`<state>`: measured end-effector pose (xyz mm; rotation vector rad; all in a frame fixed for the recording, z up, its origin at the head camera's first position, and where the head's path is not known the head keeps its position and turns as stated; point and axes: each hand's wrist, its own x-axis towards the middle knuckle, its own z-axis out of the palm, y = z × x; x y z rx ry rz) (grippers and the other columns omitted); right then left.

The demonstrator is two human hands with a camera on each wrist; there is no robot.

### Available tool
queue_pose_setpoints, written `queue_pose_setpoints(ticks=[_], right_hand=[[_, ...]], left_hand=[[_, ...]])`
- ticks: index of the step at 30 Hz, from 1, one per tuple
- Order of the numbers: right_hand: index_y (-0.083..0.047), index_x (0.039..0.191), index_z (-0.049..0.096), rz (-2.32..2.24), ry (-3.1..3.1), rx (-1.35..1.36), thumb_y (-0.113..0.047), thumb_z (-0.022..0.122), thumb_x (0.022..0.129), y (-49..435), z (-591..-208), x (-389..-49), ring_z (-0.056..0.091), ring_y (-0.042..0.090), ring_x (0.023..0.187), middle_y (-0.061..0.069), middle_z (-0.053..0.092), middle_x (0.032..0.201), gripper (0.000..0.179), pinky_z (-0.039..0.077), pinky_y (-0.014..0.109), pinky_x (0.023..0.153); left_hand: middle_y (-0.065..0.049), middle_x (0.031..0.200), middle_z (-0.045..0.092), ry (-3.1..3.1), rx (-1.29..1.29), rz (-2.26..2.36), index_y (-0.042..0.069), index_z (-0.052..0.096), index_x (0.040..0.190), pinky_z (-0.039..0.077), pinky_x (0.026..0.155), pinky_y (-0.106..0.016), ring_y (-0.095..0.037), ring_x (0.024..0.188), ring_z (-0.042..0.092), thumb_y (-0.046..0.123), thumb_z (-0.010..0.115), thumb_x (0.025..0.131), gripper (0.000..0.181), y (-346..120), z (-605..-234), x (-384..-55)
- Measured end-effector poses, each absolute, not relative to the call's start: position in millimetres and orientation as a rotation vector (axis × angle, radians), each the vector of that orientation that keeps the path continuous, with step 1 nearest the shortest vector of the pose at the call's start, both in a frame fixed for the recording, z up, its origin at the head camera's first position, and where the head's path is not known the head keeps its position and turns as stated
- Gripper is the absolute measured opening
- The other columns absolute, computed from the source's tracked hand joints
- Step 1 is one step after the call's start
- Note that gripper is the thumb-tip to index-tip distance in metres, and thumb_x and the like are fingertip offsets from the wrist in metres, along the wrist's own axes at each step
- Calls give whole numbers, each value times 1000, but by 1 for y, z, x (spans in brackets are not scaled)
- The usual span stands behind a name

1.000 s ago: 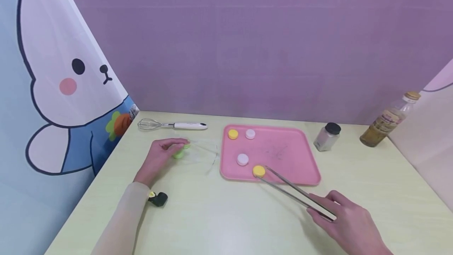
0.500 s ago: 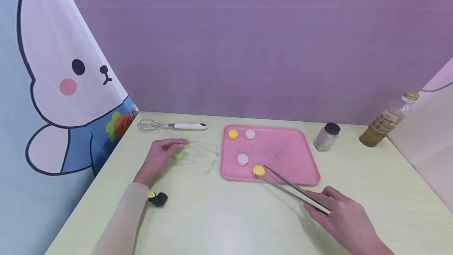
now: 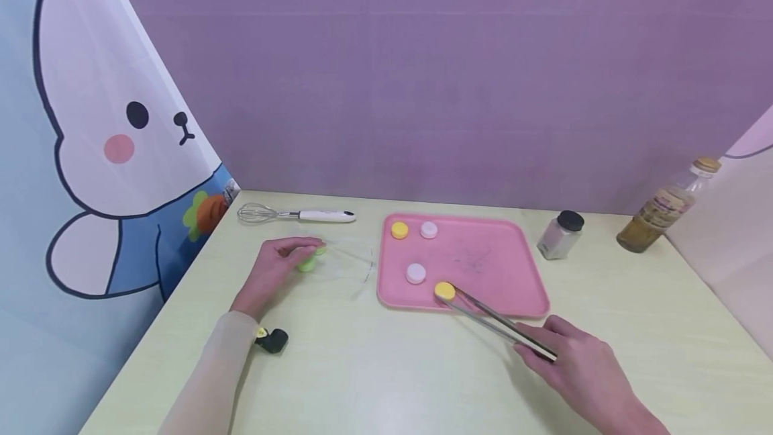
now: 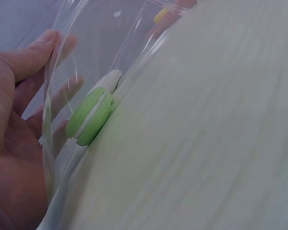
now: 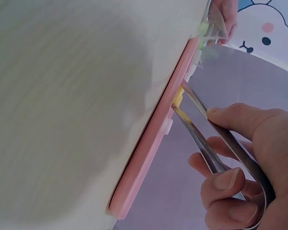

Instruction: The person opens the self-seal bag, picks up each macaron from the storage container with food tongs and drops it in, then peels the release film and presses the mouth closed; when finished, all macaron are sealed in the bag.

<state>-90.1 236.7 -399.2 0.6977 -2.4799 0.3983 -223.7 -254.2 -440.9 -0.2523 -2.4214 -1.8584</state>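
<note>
My left hand (image 3: 278, 270) pinches the edge of a clear plastic bag (image 3: 347, 264) lying on the table. Inside it is a green macaron (image 4: 89, 117) with a white filling; something pale shows behind it in the left wrist view. My right hand (image 3: 582, 368) grips metal tongs (image 5: 237, 148) between thumb and fingers. Their tips stand on either side of a yellow macaron (image 3: 445, 291) at the front of the pink tray (image 3: 483, 237). A pale lilac macaron (image 3: 416, 274) sits just left of it on that tray.
Farther back on the tray are another yellow macaron (image 3: 399, 230) and a lilac one (image 3: 429, 229). Behind the bag lies a whisk (image 3: 296, 215). A black-lidded jar (image 3: 560, 235) and a corked bottle (image 3: 664, 207) stand at the right, near the purple back wall (image 3: 423, 86).
My right hand has shifted slightly left and away from me, and the arms of the tongs are closer together around the yellow macaron. My left hand stays at the bag.
</note>
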Motion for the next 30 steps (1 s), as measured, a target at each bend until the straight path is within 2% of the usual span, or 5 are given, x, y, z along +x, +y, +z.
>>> queue_pose_setpoints(ticks=[3, 6, 11, 15, 30], right_hand=[[-20, 101, 82, 389, -2487, 702, -24, 87, 75, 237, -400, -89, 33, -7, 56, -16, 47, 73, 27, 30, 16, 43], [-19, 102, 82, 392, -2477, 712, -33, 83, 82, 238, -401, -88, 33, -8, 56, -16, 47, 74, 25, 29, 15, 44], [-18, 101, 82, 430, -2427, 733, -57, 56, 99, 236, -402, -89, 32, -8, 56, -16, 45, 74, 46, 28, 13, 43], [-16, 100, 82, 470, -2358, 775, -61, 42, 102, 231, -400, -90, 35, -9, 57, -14, 50, 77, 60, 30, 12, 43], [-16, 99, 81, 486, -2236, 895, -55, 46, 104, 188, -391, -107, 32, -7, 53, -12, 44, 77, 53, 28, 11, 41]], left_hand=[[2, 122, 72, -2425, -246, -1856, 14, 77, 118, 38, 109, -29, -14, 124, 58, 35, 72, 95, 31, -254, -441, -224], [2, 121, 72, -2421, -255, -1853, 14, 77, 117, 39, 109, -29, -14, 124, 59, 35, 72, 95, 30, -254, -442, -224], [1, 122, 72, -2410, -277, -1851, 14, 77, 117, 40, 108, -27, -15, 124, 59, 32, 71, 96, 28, -254, -442, -223], [0, 122, 72, -2402, -282, -1864, 13, 77, 116, 39, 109, -27, -15, 124, 59, 30, 72, 96, 27, -255, -441, -224], [-2, 121, 72, -2415, -313, -1870, 11, 77, 114, 41, 106, -23, -16, 123, 60, 27, 73, 95, 25, -256, -443, -223]])
